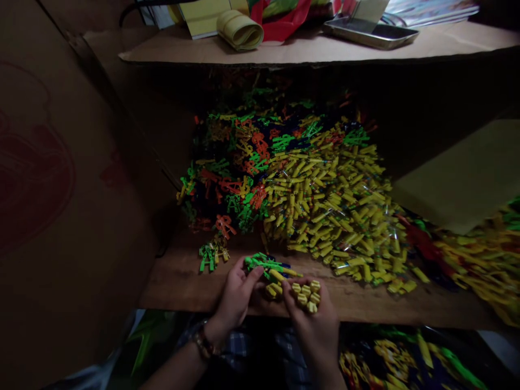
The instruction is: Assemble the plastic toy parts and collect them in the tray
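Note:
My left hand (pixel 233 295) is closed around a small bunch of green plastic figure-like pieces (pixel 260 262), thumb on top. Dark blue and yellow ends stick out to the right of that bunch. In my right hand (pixel 319 325) is a bundle of short yellow plastic sticks (pixel 305 295), their ends facing up. A single yellow stick (pixel 278 275) lies between the two hands, near my right fingertips. Just below it, more yellow pieces (pixel 273 291) show; whether they are held or resting on the wood I cannot tell.
Beyond my hands, a large heap of yellow sticks (pixel 333 200) covers the wooden table (pixel 182 281). Orange, green and blue pieces (pixel 239 189) are piled to its left. A cardboard shelf (pixel 292 51) overhangs the back, bearing a yellow roll (pixel 239 30) and a metal tray (pixel 371 35).

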Demonstrator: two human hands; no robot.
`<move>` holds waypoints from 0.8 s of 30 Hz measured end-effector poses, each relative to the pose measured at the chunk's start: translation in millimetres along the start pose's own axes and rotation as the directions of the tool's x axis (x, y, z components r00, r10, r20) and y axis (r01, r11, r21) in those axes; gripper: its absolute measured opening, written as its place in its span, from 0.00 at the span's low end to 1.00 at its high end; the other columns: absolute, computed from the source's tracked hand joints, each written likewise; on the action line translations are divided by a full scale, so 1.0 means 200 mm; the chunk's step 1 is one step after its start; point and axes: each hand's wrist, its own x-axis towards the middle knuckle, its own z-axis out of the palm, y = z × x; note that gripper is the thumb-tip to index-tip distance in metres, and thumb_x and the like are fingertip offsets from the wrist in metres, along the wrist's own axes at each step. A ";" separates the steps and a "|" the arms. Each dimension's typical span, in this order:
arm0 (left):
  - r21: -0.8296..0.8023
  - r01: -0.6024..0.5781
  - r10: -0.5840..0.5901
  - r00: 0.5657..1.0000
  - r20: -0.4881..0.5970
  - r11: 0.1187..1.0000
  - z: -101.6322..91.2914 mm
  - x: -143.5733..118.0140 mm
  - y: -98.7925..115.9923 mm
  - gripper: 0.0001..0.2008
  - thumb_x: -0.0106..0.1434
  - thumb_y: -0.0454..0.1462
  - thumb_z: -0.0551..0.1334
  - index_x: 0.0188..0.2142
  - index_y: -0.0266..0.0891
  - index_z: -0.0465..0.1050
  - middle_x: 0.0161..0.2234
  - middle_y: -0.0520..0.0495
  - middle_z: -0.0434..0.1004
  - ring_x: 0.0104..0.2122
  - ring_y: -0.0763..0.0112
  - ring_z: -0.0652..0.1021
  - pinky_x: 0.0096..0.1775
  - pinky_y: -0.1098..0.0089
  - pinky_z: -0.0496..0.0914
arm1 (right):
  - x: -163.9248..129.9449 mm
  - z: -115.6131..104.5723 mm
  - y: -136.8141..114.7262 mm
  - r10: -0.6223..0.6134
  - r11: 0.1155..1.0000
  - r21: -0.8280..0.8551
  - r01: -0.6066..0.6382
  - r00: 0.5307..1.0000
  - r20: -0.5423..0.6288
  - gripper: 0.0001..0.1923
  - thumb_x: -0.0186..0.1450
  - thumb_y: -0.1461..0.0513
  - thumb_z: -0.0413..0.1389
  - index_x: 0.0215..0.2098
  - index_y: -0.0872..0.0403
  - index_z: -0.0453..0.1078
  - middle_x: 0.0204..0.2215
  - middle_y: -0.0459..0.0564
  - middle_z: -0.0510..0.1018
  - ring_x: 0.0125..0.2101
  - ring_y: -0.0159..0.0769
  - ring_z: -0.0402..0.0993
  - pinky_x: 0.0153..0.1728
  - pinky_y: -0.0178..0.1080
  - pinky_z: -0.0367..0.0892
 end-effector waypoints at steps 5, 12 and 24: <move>-0.107 0.175 -0.165 0.982 0.095 0.979 -0.03 0.03 0.01 0.17 0.52 0.40 0.68 0.39 0.36 0.68 0.38 0.44 0.79 0.37 0.67 0.79 0.34 0.73 0.73 | 0.08 -0.03 0.08 0.105 0.966 0.219 -0.140 0.981 0.165 0.17 0.51 0.53 0.64 0.27 0.53 0.63 0.24 0.47 0.78 0.25 0.36 0.75 0.29 0.35 0.71; 0.642 -0.228 0.266 0.963 0.039 0.732 -0.21 0.10 0.04 0.18 0.59 0.36 0.61 0.49 0.37 0.67 0.45 0.40 0.76 0.43 0.63 0.76 0.47 0.60 0.70 | 0.13 -0.12 0.16 0.119 0.987 0.094 -0.128 0.988 0.098 0.17 0.50 0.52 0.63 0.29 0.52 0.63 0.36 0.54 0.79 0.35 0.41 0.76 0.37 0.40 0.71; 0.911 -0.182 0.406 0.851 0.334 -0.370 -0.48 0.15 0.12 0.16 0.64 0.33 0.52 0.51 0.38 0.68 0.51 0.39 0.70 0.47 0.56 0.69 0.47 0.58 0.67 | 0.12 -0.11 0.09 0.313 0.888 0.274 -0.368 0.923 0.225 0.27 0.47 0.52 0.65 0.42 0.52 0.65 0.29 0.46 0.77 0.28 0.38 0.74 0.30 0.38 0.70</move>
